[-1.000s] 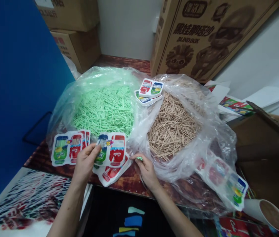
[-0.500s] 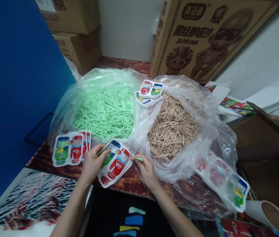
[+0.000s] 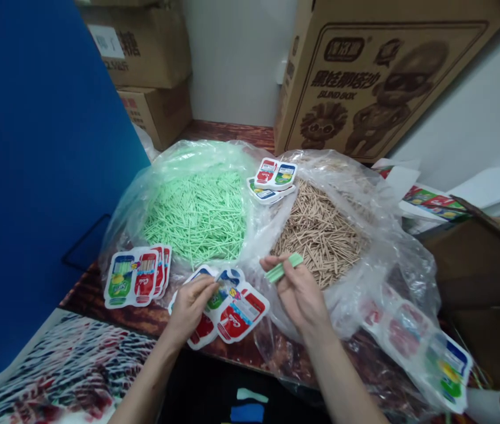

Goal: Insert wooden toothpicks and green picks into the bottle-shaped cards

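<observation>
My left hand [image 3: 192,305] pinches a bottle-shaped cola-and-lemon packet [image 3: 239,317] by its green side, just above the table's front edge. Partly beneath that packet lies another one [image 3: 201,331]. Between the thumb and fingers of my right hand [image 3: 298,294] is a small bundle of green sticks [image 3: 284,268], held in front of the brown sticks. A clear bag heaped with thin green sticks [image 3: 196,218] lies beyond my left hand. Beside it, a second clear bag holds brown sticks [image 3: 320,235].
Several filled packets [image 3: 132,278] overlap at the left. More packets [image 3: 275,174] rest between the two bags, and others [image 3: 446,368] lie at right under plastic. A blue panel [image 3: 46,176] stands left; a large carton [image 3: 377,82] stands behind. A paper cup [image 3: 492,406] is at lower right.
My right hand has lifted and moved right with the green bundle, away from the packets. The left hand has shifted one packet rightward, fanning it off the one beneath. The view has tilted slightly.
</observation>
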Action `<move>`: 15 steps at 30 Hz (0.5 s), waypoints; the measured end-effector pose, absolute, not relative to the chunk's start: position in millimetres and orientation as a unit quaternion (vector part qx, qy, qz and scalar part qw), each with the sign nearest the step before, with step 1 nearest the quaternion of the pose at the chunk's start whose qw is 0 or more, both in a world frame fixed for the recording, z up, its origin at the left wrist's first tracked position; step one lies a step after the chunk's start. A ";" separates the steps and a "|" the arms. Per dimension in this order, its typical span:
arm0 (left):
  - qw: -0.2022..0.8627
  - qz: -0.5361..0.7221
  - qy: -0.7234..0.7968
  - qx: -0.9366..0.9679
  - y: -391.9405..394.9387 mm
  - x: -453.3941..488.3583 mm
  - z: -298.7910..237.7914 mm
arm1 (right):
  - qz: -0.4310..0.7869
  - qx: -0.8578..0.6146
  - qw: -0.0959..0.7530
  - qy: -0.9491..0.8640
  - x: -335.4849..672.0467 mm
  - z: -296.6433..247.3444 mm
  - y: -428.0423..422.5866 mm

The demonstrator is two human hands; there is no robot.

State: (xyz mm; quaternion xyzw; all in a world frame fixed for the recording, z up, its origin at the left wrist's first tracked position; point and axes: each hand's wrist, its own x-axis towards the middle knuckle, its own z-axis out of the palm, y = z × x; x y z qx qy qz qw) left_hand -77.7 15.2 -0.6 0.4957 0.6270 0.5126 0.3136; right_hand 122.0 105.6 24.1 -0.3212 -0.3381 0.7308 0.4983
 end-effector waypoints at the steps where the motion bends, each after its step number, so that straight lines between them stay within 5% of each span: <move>1: 0.334 0.508 0.615 0.502 15.9 -72.2 0.9 | 0.739 -0.305 0.504 -0.327 119.6 33.8 112.5; 10: 0.410 0.525 0.579 0.469 21.8 -43.9 1.8 | 0.815 -0.282 0.392 -0.320 100.4 54.1 111.3; 15: 0.414 0.557 0.566 0.446 22.2 -40.7 -3.6 | 0.756 -0.330 0.275 -0.495 118.3 59.7 104.9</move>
